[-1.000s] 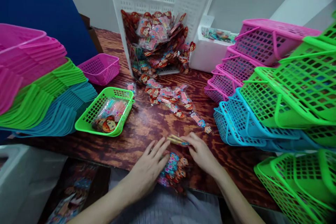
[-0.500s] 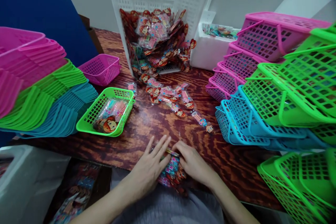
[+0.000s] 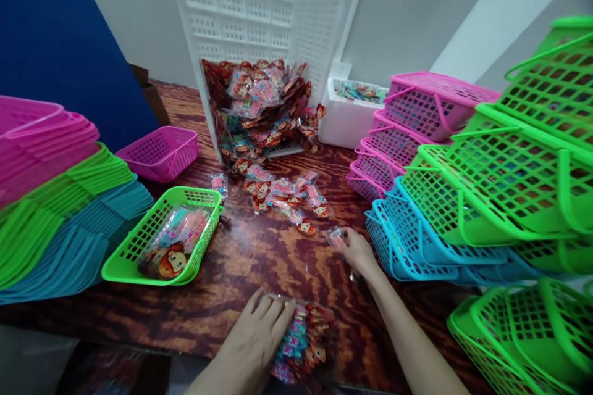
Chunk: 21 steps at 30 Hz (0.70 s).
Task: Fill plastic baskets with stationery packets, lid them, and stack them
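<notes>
My left hand point(image 3: 252, 336) is closed over the left side of a bunch of small clear packets point(image 3: 296, 345) with blue, pink and red-haired cartoon prints, at the table's front edge. Farther right, my right hand point(image 3: 360, 254) pinches the end of a single clear packet with pink contents point(image 3: 335, 237); part of it is hidden under the fingers. Beyond my hands lies a loose scatter of similar packets point(image 3: 282, 191) with cartoon heads. On the left, a green basket point(image 3: 210, 222) holds a few larger packets point(image 3: 178, 237).
Nested pink, green and blue baskets point(image 3: 69, 210) rise on the left, near a lone pink basket point(image 3: 160, 151). A white crate point(image 3: 241, 6) heaped with packets stands at the back, beside a white foam box point(image 3: 349, 120). Filled baskets point(image 3: 463, 191) are stacked high on the right.
My right hand has left the bunch, reached forward and right, and taken hold of a lone packet. My left hand stays on the bunch. The view has tilted upward.
</notes>
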Each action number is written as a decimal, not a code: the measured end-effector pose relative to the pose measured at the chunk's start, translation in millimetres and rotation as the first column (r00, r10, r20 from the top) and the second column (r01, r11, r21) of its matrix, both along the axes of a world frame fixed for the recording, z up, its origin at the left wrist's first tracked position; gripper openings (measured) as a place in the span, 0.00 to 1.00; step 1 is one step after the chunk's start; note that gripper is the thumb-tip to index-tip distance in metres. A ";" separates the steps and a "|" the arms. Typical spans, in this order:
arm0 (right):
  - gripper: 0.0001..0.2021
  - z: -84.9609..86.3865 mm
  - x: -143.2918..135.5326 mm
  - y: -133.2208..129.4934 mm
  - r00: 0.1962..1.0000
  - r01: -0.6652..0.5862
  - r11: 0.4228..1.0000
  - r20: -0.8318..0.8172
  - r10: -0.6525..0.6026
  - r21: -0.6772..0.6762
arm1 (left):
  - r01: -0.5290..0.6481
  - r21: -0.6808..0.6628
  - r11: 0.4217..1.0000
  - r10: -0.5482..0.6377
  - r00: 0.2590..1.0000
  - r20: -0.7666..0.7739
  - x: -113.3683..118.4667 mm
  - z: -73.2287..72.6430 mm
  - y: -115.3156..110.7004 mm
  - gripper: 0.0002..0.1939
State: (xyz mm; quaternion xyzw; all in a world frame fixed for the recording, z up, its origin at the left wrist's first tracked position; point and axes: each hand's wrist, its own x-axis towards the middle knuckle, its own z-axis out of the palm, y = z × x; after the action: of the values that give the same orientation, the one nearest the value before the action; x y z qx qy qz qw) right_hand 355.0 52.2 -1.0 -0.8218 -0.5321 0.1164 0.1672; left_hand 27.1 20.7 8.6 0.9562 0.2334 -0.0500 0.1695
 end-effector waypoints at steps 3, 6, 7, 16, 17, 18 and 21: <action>0.08 4.5 4.2 -3.7 0.984 -0.031 1.000 -0.178 0.031 0.000 | -0.009 0.023 1.000 0.009 0.999 -0.033 5.9 -12.1 3.3 0.31; 0.12 13.2 3.9 32.0 0.949 0.010 0.995 -0.315 0.022 0.099 | -0.030 0.125 0.992 0.032 0.999 -0.013 8.6 -24.6 3.1 0.29; 0.13 14.8 2.1 52.2 0.941 0.051 0.990 -0.337 -0.004 0.131 | -0.037 0.147 0.988 0.039 0.999 -0.005 8.5 -27.4 2.9 0.30; 0.06 5.8 -18.3 175.3 0.942 0.222 0.968 -0.282 -0.181 0.120 | -0.023 0.198 0.980 0.031 0.999 -0.037 6.5 -35.2 3.1 0.29; 0.06 5.3 -15.1 171.4 0.941 0.209 0.971 -0.294 -0.168 0.115 | -0.031 0.200 0.979 0.039 0.999 -0.036 7.1 -36.8 2.8 0.28; 0.06 5.4 -10.5 164.5 0.938 0.198 0.974 -0.309 -0.155 0.113 | -0.033 0.203 0.979 0.041 0.999 -0.033 7.7 -38.5 2.6 0.27; 0.02 9.4 6.3 129.3 0.925 0.184 0.972 -0.360 -0.121 0.147 | -0.030 0.196 0.980 0.037 0.999 -0.028 9.5 -40.6 3.7 0.25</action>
State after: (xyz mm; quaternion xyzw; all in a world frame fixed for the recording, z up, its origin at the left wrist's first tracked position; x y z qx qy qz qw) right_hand 361.3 181.5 8.5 -0.8089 -0.4366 0.1985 0.3401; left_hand 36.6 24.5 -32.0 0.9632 0.2559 -0.0391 0.0719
